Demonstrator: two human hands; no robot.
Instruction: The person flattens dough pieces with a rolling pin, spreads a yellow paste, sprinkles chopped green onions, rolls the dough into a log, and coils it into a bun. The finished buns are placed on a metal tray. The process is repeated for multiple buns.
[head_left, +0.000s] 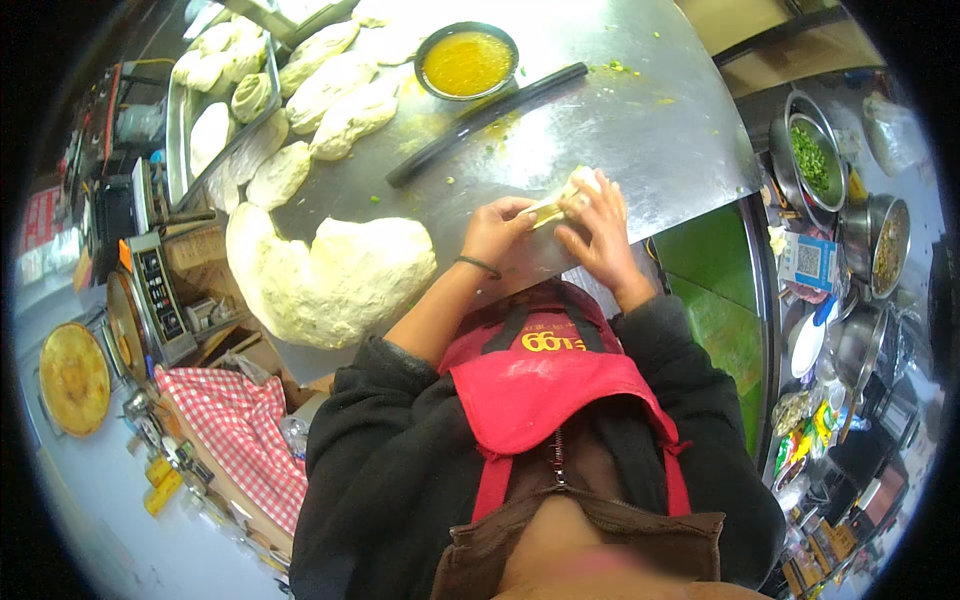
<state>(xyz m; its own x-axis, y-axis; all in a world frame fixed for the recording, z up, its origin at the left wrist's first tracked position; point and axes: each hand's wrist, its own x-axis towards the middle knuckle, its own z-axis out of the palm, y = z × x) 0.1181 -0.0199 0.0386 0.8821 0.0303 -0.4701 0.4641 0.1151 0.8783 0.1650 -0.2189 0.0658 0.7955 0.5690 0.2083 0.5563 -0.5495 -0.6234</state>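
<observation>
Between my two hands, over the near edge of a metal worktop (645, 135), is a small piece of dough (551, 209). My left hand (499, 229) pinches its left end, and my right hand (598, 225) is closed around its right end, with the fingers covering part of it. A dark rolling pin (487, 124) lies slantwise beyond my hands. Behind the pin stands a black-rimmed bowl of yellow-orange liquid (466, 64). A large mass of dough (337, 277) rests to the left of my left hand, with several smaller oval dough pieces (352, 120) farther back.
A metal tray (180, 150) holding dough pieces stands at the far left. Below it are a griddle control panel (159, 289) and a red checked cloth (232, 427). On the right, past the worktop's edge, are a bowl of chopped greens (810, 161) and a metal pot (892, 247).
</observation>
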